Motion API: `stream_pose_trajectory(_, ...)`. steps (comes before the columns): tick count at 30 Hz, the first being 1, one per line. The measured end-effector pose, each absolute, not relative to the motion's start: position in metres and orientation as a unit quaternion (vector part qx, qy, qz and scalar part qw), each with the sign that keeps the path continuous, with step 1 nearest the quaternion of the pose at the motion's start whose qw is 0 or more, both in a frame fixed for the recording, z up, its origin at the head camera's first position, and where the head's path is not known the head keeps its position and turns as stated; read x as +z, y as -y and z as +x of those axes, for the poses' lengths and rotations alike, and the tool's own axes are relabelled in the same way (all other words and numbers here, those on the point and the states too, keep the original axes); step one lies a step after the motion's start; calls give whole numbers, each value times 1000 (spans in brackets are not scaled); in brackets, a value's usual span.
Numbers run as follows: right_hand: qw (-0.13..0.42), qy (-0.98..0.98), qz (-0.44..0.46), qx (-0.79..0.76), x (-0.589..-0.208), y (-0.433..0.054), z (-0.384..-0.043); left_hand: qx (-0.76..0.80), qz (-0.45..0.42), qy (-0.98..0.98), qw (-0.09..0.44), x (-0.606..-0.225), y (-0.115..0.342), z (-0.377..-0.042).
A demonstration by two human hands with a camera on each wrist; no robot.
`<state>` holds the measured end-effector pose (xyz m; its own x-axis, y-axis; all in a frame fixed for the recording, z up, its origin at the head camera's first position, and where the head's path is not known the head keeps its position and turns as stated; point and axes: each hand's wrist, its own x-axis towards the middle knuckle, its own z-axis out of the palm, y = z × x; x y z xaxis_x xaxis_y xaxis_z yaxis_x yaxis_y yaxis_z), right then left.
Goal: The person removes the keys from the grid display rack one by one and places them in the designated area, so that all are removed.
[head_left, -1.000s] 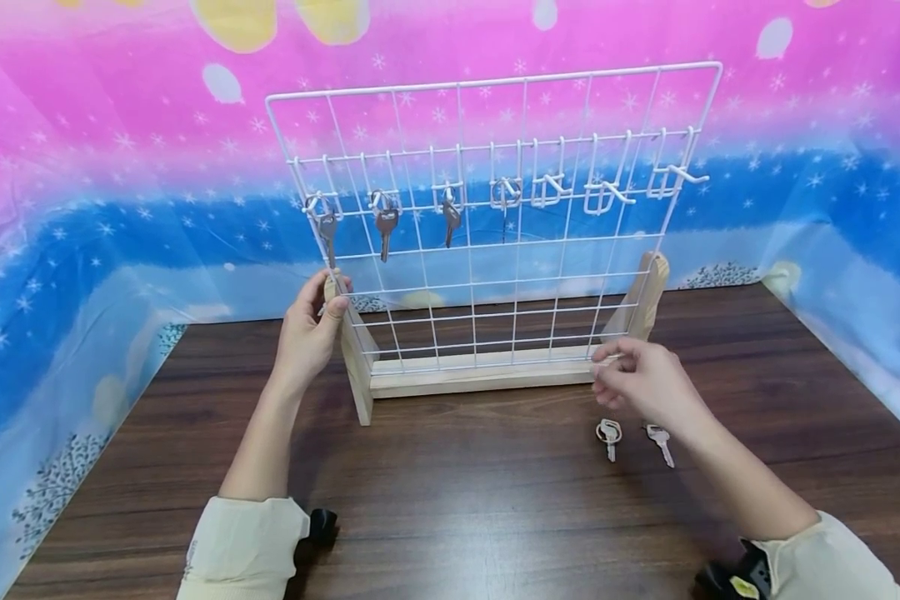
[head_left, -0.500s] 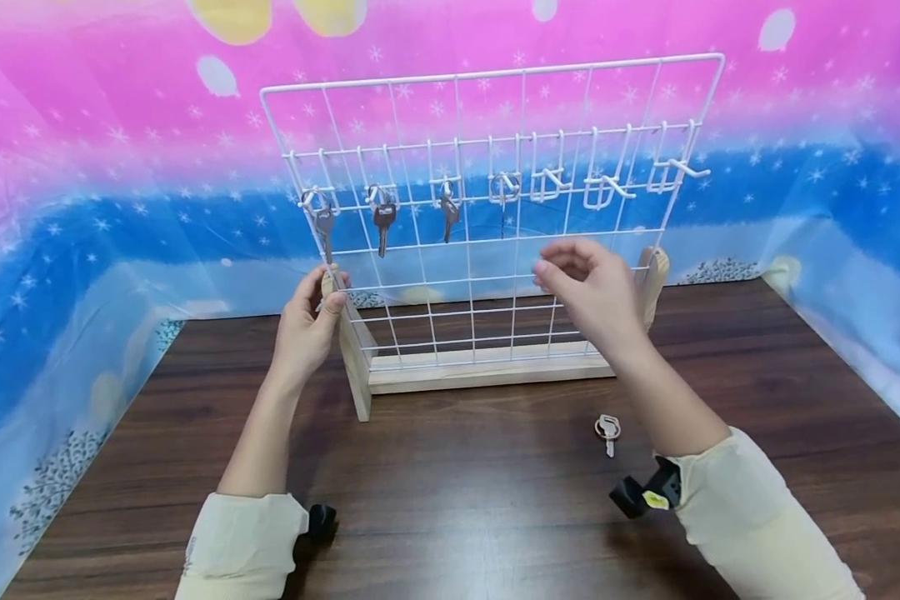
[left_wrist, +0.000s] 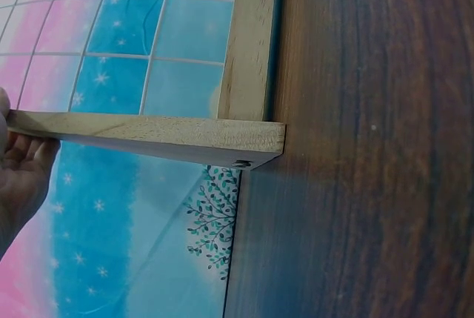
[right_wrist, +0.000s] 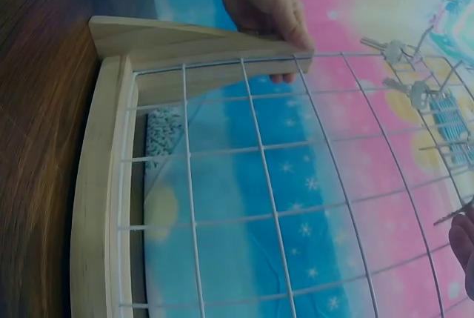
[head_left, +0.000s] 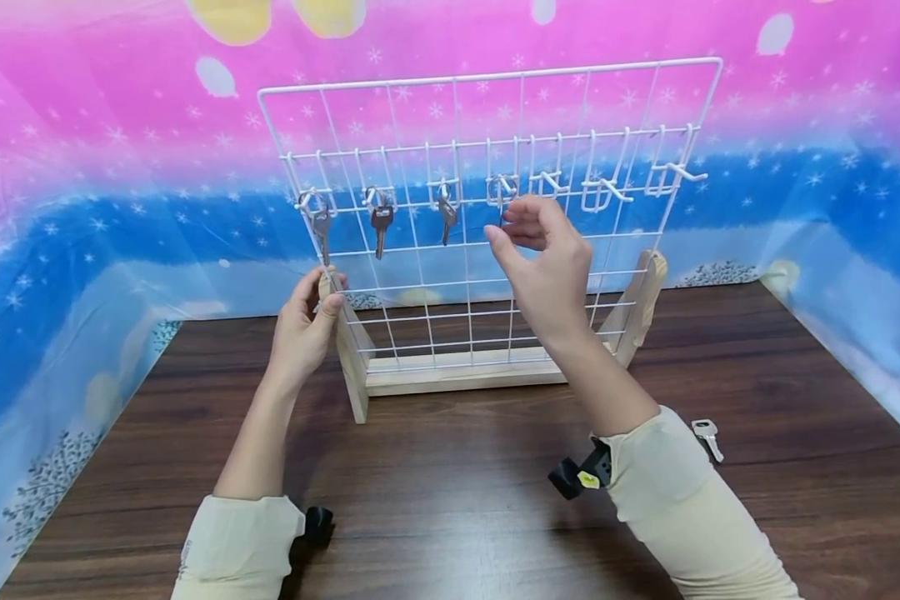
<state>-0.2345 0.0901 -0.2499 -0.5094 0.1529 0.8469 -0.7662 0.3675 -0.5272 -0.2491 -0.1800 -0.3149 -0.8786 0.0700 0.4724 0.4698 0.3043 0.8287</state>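
Note:
A white wire grid rack (head_left: 487, 287) stands upright on a wooden base (head_left: 457, 382). My left hand (head_left: 305, 329) grips the top of its left wooden upright (head_left: 354, 358), thumb in front; the left wrist view shows the fingers behind the wood. Keys on rings hang from the left hooks: a first key (head_left: 322, 229), a second key (head_left: 381, 227) and a third key (head_left: 447, 218). My right hand (head_left: 551, 267) is raised at the fourth key (head_left: 501, 215), fingertips right beside it, with thumb and fingers apart. In the right wrist view, fingers (right_wrist: 465, 240) show at the edge.
Bare white hooks (head_left: 600, 192) sit on the grid's right side. A loose key (head_left: 707, 438) lies on the dark wooden table (head_left: 450, 500) beside my right sleeve (head_left: 667, 467). A pink and blue patterned cloth (head_left: 157, 167) hangs behind the table.
My right hand has moved up and left from the base's right end to the fourth key. My right forearm now covers the spot where keys lay. The left hand keeps its grip.

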Motion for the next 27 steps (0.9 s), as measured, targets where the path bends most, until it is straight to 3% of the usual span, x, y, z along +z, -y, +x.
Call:
stream_pose_trajectory(6, 469, 689, 200, 514, -246, -82, -237, -568, -174, 784, 180, -318, 183, -253)
stream_pose_trajectory(18, 455, 685, 155, 547, -248, -82, -236, -568, -168, 788, 171, -315, 182, -252)
stream_pose_trajectory(27, 422, 644, 183, 611, -252, -91, -224, -562, -168, 791, 176, -299, 171, -233)
